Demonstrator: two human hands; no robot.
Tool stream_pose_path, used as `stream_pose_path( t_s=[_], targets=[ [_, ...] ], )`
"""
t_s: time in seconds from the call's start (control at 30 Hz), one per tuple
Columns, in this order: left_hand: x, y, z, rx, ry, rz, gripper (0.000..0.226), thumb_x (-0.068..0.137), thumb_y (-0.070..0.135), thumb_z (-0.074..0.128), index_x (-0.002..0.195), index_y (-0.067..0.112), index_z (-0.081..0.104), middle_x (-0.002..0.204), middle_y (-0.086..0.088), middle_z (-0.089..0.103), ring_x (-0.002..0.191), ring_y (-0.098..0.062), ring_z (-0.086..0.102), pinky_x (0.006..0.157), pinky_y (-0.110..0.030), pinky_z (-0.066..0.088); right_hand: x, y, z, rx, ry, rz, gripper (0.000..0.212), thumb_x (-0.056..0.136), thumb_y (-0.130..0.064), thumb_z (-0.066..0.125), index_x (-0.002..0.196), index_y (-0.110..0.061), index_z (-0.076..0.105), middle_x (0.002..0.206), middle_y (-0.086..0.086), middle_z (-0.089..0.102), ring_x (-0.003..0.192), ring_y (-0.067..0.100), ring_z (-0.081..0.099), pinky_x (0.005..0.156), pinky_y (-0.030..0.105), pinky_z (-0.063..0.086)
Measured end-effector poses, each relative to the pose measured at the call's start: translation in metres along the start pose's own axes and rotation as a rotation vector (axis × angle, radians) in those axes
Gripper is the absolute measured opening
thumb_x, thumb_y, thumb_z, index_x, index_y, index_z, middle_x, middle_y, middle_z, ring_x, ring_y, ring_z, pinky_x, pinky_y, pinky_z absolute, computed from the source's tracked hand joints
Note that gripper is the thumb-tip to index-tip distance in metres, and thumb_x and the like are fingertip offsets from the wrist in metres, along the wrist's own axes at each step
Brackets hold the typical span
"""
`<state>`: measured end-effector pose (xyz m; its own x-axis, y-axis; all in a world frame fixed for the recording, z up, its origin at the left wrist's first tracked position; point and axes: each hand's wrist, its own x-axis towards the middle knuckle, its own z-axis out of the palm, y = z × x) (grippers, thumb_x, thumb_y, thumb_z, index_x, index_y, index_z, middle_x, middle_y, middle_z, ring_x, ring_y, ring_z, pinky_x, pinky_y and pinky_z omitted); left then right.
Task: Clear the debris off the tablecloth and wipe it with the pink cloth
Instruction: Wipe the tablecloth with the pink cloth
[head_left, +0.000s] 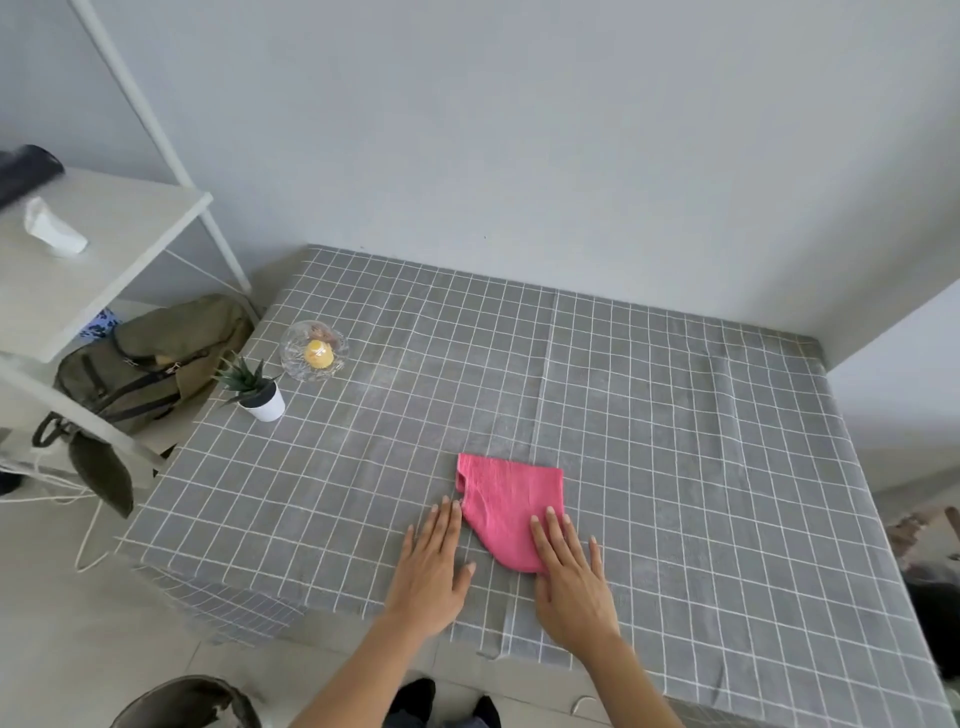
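The pink cloth (506, 506) lies flat near the front edge of the tablecloth (675, 415), its narrow end pointing toward the person. The right hand (571, 582) presses on it with straight fingers; the left hand (434, 566) lies flat just beside it. A small plant (254, 389) and a glass bowl (313, 351) stand well apart at the left.

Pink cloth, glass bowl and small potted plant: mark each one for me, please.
Pink cloth (506, 506), head view, middle of the folded fabric.
Clear glass bowl (297, 347), head view, left inner wall.
Small potted plant in white pot (266, 406), head view, pot's side.

small potted plant (254, 391) beside glass dish (313, 351); backpack (150, 358) under shelf (98, 249).
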<state>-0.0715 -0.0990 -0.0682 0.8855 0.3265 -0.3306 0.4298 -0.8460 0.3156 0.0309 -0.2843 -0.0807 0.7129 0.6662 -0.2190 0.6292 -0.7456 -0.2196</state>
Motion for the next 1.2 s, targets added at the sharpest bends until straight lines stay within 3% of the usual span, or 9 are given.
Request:
stream_pose_path(
  t_s=[0.1, 0.3, 0.4, 0.5, 0.6, 0.77, 0.83, 0.97, 1.2],
  targets=[
    [-0.001, 0.010, -0.002, -0.042, 0.014, -0.030, 0.078, 0.098, 0.048, 0.025, 0.144, 0.013, -0.026, 0.150, -0.002, -0.034, 0.141, -0.016, -0.025, 0.119, -0.038, -0.009, 0.005, 0.002, -0.004, -0.031, 0.002, -0.021, 0.069, 0.082, -0.026, 0.041, 0.150, -0.023, 0.029, 0.153, -0.001, 0.033, 0.148, 0.015, -0.001, 0.114, 0.045, 0.010],
    [0.007, 0.030, -0.004, -0.018, 0.053, 0.013, 0.089, 0.095, 0.057, 0.033, 0.145, 0.014, -0.027, 0.150, 0.001, -0.035, 0.141, -0.014, -0.028, 0.118, -0.038, -0.011, 0.012, 0.005, -0.016, -0.037, 0.059, -0.069, 0.092, 0.062, -0.011, 0.083, 0.142, -0.015, 0.038, 0.144, 0.007, 0.049, 0.138, 0.022, 0.027, 0.113, 0.039, 0.005],
    [0.010, 0.037, 0.002, -0.056, 0.032, 0.033, 0.090, 0.094, 0.057, 0.036, 0.144, 0.018, -0.028, 0.152, 0.003, -0.032, 0.140, -0.010, -0.028, 0.120, -0.039, -0.007, 0.017, 0.011, -0.019, -0.071, 0.109, -0.105, 0.080, 0.068, -0.013, 0.078, 0.140, -0.011, 0.042, 0.141, 0.008, 0.053, 0.138, 0.023, 0.034, 0.113, 0.042, 0.013],
    [0.012, 0.044, 0.002, -0.080, 0.047, 0.012, 0.090, 0.092, 0.059, 0.033, 0.145, 0.018, -0.026, 0.152, 0.003, -0.032, 0.140, -0.011, -0.029, 0.119, -0.039, -0.009, 0.025, 0.015, -0.027, -0.093, 0.125, -0.102, 0.055, 0.084, -0.020, 0.044, 0.138, -0.008, 0.048, 0.137, 0.007, 0.057, 0.136, 0.022, 0.030, 0.113, 0.048, 0.030],
    [0.020, 0.051, 0.002, -0.064, 0.073, -0.012, 0.091, 0.087, 0.067, 0.024, 0.147, 0.016, -0.021, 0.154, 0.002, -0.027, 0.142, -0.012, -0.025, 0.114, -0.036, -0.015, 0.031, 0.015, -0.036, -0.039, 0.096, -0.135, 0.058, 0.094, -0.023, 0.020, 0.148, -0.006, 0.031, 0.153, 0.010, 0.035, 0.144, 0.025, 0.007, 0.116, 0.046, 0.005],
    [0.039, 0.063, 0.000, -0.002, 0.137, -0.082, 0.091, 0.081, 0.062, 0.050, 0.148, 0.006, 0.023, 0.153, -0.011, 0.024, 0.142, -0.025, 0.023, 0.112, -0.049, 0.015, 0.035, 0.013, -0.046, 0.051, 0.184, -0.143, 0.054, 0.098, -0.010, 0.042, 0.150, -0.005, 0.027, 0.156, 0.011, 0.027, 0.145, 0.023, -0.004, 0.116, 0.042, -0.005],
    [0.042, 0.065, -0.003, 0.039, 0.165, -0.085, 0.087, 0.085, 0.042, 0.062, 0.148, 0.009, 0.012, 0.155, -0.010, 0.012, 0.143, -0.024, 0.012, 0.113, -0.049, 0.005, 0.033, 0.013, -0.046, 0.041, 0.165, -0.120, 0.055, 0.098, -0.010, 0.042, 0.151, -0.006, 0.025, 0.157, 0.010, 0.026, 0.146, 0.025, -0.003, 0.116, 0.041, -0.007],
    [0.042, 0.062, -0.011, 0.126, 0.217, -0.033, 0.076, 0.098, 0.022, 0.044, 0.142, 0.010, -0.017, 0.149, -0.007, -0.020, 0.144, -0.022, -0.013, 0.112, -0.047, -0.018, 0.027, 0.015, -0.047, 0.017, 0.159, -0.088, 0.059, 0.094, -0.006, 0.046, 0.150, -0.005, 0.027, 0.155, 0.009, 0.031, 0.143, 0.024, -0.007, 0.116, 0.043, -0.006],
    [0.034, 0.065, -0.044, 0.256, 0.190, 0.042, 0.067, 0.102, 0.039, 0.027, 0.150, 0.005, -0.004, 0.159, -0.012, 0.002, 0.147, -0.024, -0.004, 0.108, -0.050, -0.023, 0.028, 0.014, -0.073, -0.012, 0.185, -0.028, 0.062, 0.093, -0.003, 0.046, 0.151, -0.006, 0.024, 0.157, 0.010, 0.027, 0.146, 0.024, -0.005, 0.115, 0.043, -0.013]
  ],
)
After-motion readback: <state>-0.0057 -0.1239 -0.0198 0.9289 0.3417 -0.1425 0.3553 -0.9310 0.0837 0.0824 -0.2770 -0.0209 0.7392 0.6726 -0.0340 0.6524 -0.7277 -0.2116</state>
